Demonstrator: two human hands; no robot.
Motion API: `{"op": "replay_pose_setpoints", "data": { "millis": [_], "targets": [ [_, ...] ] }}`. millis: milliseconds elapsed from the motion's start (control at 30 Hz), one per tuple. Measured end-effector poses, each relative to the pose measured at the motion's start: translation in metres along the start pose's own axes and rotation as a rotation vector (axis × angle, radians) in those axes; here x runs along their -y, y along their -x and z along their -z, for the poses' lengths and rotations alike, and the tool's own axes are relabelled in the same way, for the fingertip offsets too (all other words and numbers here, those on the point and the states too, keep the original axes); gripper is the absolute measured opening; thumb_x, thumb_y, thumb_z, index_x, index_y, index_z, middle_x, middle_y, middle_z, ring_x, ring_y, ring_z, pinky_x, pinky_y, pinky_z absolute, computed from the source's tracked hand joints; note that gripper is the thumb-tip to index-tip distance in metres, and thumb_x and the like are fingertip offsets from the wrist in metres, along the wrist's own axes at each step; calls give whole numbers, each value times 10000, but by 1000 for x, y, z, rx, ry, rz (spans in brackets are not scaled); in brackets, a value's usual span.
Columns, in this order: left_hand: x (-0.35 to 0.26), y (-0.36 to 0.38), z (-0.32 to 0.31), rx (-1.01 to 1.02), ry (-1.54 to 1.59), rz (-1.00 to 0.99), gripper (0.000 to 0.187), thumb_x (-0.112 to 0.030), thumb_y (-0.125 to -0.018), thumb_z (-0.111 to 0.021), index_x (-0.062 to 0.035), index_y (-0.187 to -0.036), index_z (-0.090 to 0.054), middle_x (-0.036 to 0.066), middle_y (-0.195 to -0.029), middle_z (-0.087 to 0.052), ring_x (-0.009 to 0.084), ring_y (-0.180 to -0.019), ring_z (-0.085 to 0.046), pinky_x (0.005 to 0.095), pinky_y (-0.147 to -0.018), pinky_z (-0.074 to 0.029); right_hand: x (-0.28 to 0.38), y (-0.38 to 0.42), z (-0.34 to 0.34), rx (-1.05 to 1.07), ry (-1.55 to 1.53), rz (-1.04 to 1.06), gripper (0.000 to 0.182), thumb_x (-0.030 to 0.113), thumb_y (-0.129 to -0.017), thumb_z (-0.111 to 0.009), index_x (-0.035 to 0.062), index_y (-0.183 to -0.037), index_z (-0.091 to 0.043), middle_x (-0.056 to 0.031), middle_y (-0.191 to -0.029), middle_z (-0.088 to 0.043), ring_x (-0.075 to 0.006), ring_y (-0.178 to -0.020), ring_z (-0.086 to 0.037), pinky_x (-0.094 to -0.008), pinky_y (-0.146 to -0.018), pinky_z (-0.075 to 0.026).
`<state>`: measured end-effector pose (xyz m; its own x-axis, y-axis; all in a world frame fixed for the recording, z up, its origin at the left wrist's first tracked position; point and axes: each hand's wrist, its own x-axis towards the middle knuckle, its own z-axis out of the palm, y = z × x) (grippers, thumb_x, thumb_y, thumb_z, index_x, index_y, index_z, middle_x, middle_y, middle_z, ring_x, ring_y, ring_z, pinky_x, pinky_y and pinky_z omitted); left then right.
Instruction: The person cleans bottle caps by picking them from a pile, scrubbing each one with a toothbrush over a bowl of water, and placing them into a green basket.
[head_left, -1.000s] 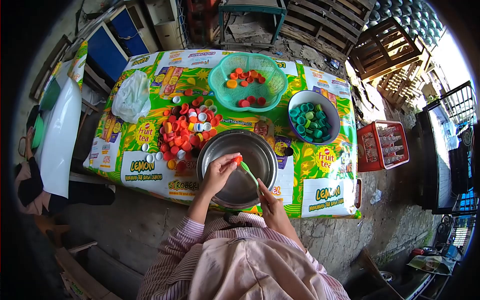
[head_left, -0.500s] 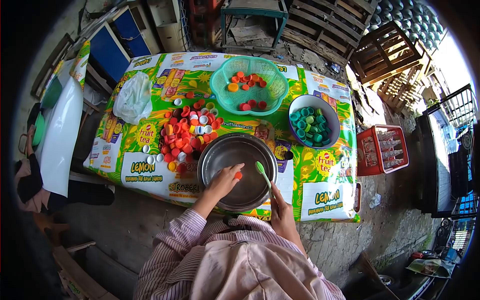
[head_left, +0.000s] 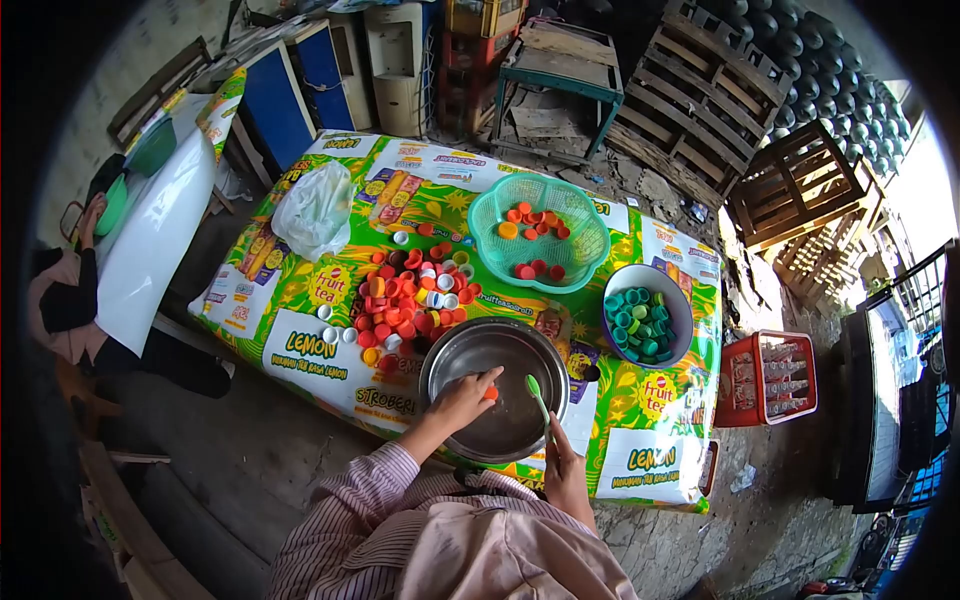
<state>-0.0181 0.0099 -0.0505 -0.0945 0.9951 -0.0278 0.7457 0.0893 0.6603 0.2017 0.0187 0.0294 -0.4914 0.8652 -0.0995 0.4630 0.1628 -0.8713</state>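
Over the steel bowl [head_left: 447, 345], my left hand [head_left: 462, 402] holds an orange cap [head_left: 490, 394] in its fingers. My right hand [head_left: 567, 465] is closed round the handle of a green brush [head_left: 535, 390], whose head is over the right part of the bowl. Behind and left of the bowl lies a pile of red, orange and white caps [head_left: 405, 295]. A mint-green plastic basket [head_left: 483, 205] with red and orange caps stands at the back. To the right, a white bowl with a dark blue outside [head_left: 607, 325] holds green and teal caps.
A clear plastic bag [head_left: 312, 210] lies on the table's back left part. Past the table's right edge stands a red crate [head_left: 740, 385] of bottles. Another person's hand [head_left: 90, 220] is at the far left, beside a green bowl [head_left: 113, 205]. Wooden pallets [head_left: 700, 85] stand behind.
The view has shifted and tilted, so the table appears lower and turned. Both hands remain at the steel bowl with the cap and brush.
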Motion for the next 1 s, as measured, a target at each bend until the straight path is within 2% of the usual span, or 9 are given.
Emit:
{"op": "replay_pose_setpoints", "data": {
  "millis": [33,100,133,200,300,433,633,833,1000],
  "targets": [
    [-2,1,3,-10,4,13,539,-149,-768,-658,-88,-1255,-437,163,-964,-621,325,-844,-613,389,-704,-508,-1,-1,0,1,2,20,515,-32,-853,-457,128,-1337,-386,-257,-707,-559,-319,-601,-595,-273,-546,-403],
    [-6,-1,12,-65,-23,-142,418,-126,-779,-643,-55,-1171,-517,167,-979,-620,303,-873,-618,375,-707,-513,-2,-3,2,2,5,54,513,-27,-855,-455,132,-1338,-386,-264,-803,-597,-359,-690,-621,-284,-582,-436],
    [-24,-3,29,-45,243,-13,319,-99,-803,-616,-38,-1111,-560,182,-976,-614,292,-908,-613,350,-722,-511,0,-5,5,16,15,35,508,-22,-858,-454,128,-1339,-387,-264,-863,-604,-372,-747,-621,-308,-617,-457],
    [-18,-10,31,-122,559,-13,292,-99,-861,-568,-40,-1145,-538,104,-1005,-617,187,-937,-603,289,-742,-505,11,-10,14,23,26,14,500,-12,-865,-450,114,-1343,-379,-263,-969,-608,-388,-847,-612,-374,-682,-484],
    [-24,-12,52,-75,1018,159,290,-118,-908,-519,-62,-1192,-522,11,-1041,-594,99,-923,-581,251,-744,-500,7,-17,17,9,26,85,517,-16,-859,-457,114,-1351,-364,-267,-939,-609,-396,-795,-611,-385,-652,-480],
    [-31,-4,58,27,1311,231,294,-132,-934,-476,-83,-1222,-511,20,-1087,-582,103,-944,-575,242,-766,-490,16,-20,20,39,59,26,511,-9,-860,-462,123,-1345,-375,-254,-878,-616,-392,-721,-612,-395,-602,-471],
    [-38,0,59,6,1332,197,297,-145,-935,-476,-85,-1223,-513,24,-1119,-572,104,-948,-572,254,-786,-494,14,-19,9,-33,112,252,510,30,-866,-485,153,-1348,-374,-229,-836,-620,-386,-685,-606,-423,-567,-459],
    [-38,1,63,22,1320,185,283,-133,-929,-485,-79,-1204,-529,21,-1127,-567,92,-962,-566,249,-809,-492,17,-16,5,-57,120,244,520,22,-852,-492,170,-1340,-389,-213,-860,-623,-380,-693,-609,-428,-561,-460],
    [-36,0,64,39,1342,121,298,-85,-912,-502,-62,-1208,-517,32,-1169,-554,93,-1018,-543,252,-878,-468,17,-14,1,-69,207,285,512,37,-856,-500,179,-1337,-397,-193,-753,-604,-355,-583,-584,-416,-479,-429]
  ]
}}
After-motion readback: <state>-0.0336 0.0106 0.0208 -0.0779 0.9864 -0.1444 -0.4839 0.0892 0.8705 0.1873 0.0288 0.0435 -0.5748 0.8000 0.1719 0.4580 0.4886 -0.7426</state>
